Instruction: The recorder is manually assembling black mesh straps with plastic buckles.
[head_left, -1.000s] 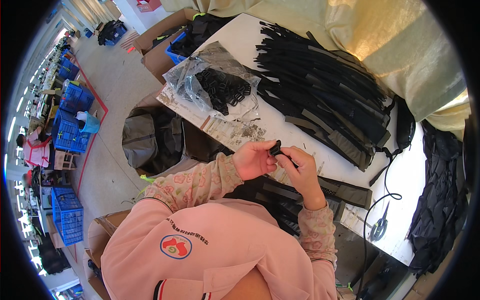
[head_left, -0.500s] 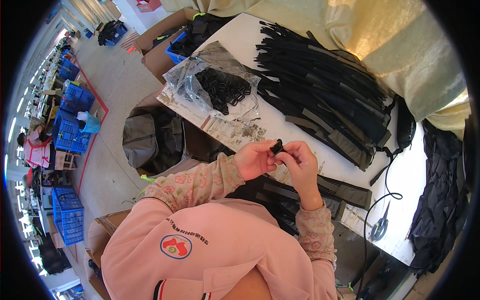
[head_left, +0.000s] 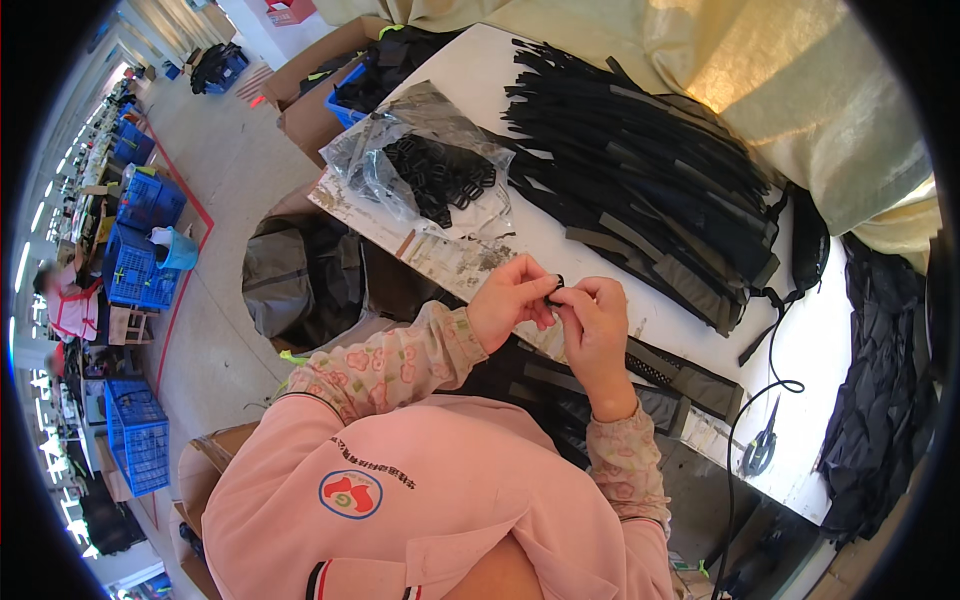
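Over the near edge of the white table, my two hands meet at a small black buckle (head_left: 556, 292), largely covered by fingers. My left hand (head_left: 512, 302) pinches it between thumb and fingertips. From the other side, my right hand (head_left: 597, 325) closes its thumb and forefinger on the same piece; whether a strap end is in there too cannot be seen. A clear plastic bag (head_left: 357, 160) of loose black buckles (head_left: 440, 180) lies open beyond my left hand. Black straps with grey panels (head_left: 655, 245) are heaped farther right, and several more straps (head_left: 690, 385) lie under and beside my right wrist.
Scissors (head_left: 762, 445) rest near the right table edge, beside a black cord (head_left: 745, 410). Dark fabric pieces (head_left: 880, 390) hang at the far right. Left of the table (head_left: 400, 232) stand a container of dark fabric (head_left: 300, 270) and cardboard boxes (head_left: 300, 125). Blue crates (head_left: 137, 430) line the floor.
The black piece has turned between my fingers and shows less than before. My right hand has shifted slightly left and my left fingers have closed further over the piece.
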